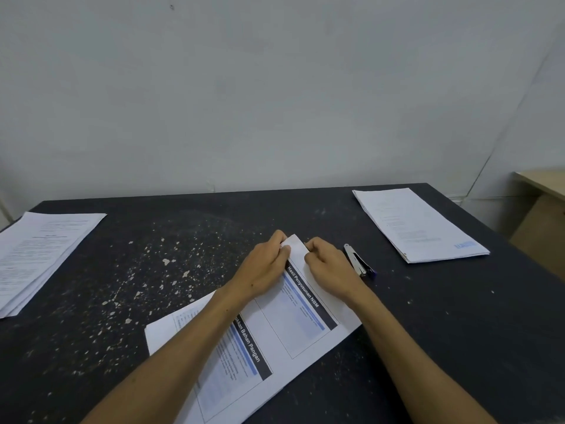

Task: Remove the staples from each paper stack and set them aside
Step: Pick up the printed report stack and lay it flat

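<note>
A printed paper stack (284, 328) with blue and dark headings lies slanted on the black table in front of me. My left hand (265, 267) and my right hand (328, 266) meet at its far corner (296, 245), each pinching the paper there with curled fingers. The corner stands slightly lifted between them. A staple cannot be made out. A metal staple remover (357, 261) with a dark blue end lies on the table just right of my right hand.
A second paper stack (419, 223) lies at the table's far right. A third paper stack (39, 255) fans out at the left edge. The black table (153, 270) is speckled with chipped pale spots. A beige desk (541, 203) stands beyond the right side.
</note>
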Demonstrator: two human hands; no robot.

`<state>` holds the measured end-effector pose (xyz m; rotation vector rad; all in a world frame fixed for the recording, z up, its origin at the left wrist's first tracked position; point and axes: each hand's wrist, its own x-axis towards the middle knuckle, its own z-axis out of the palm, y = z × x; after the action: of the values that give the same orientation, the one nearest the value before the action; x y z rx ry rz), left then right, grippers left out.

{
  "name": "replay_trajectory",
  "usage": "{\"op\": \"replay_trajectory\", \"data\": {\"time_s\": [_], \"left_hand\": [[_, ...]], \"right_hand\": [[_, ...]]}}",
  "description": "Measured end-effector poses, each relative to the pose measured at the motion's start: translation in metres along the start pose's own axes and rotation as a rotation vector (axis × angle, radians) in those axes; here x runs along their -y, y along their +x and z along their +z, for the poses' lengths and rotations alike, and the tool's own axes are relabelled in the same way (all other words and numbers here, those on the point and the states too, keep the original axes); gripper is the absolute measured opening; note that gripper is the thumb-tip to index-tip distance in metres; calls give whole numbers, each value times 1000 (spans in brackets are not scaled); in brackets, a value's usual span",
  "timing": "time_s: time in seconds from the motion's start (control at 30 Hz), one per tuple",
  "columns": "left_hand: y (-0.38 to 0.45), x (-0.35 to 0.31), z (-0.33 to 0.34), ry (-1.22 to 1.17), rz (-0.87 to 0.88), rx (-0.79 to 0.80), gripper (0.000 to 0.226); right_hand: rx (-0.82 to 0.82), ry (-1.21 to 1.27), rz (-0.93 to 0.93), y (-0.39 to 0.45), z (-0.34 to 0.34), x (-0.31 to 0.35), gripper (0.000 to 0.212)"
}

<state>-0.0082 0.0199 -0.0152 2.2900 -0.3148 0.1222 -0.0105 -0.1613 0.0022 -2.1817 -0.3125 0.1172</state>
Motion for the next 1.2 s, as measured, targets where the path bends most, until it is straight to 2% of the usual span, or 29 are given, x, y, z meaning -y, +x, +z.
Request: {"op": "replay_trajectory", "data": {"time_s": [0.17, 0.33, 0.53, 0.87, 1.2], "left_hand": [[-4, 5, 13, -12, 45, -64, 18], [-5, 9, 20, 4, 78, -87, 18], [-6, 10, 21, 4, 77, -68, 23], [-2, 5, 14, 24, 52, 9, 23], [-3, 6, 13, 29, 31, 7, 22]], "right_hand": [[-84, -71, -94, -1, 3, -8, 13], [-192, -30, -243, 2, 7, -16, 13], [-316, -143, -377, 6, 18, -22, 34], [-272, -215, -350, 12, 19, -28, 45], [-239, -266, -292, 9, 23, -23, 45]]}}
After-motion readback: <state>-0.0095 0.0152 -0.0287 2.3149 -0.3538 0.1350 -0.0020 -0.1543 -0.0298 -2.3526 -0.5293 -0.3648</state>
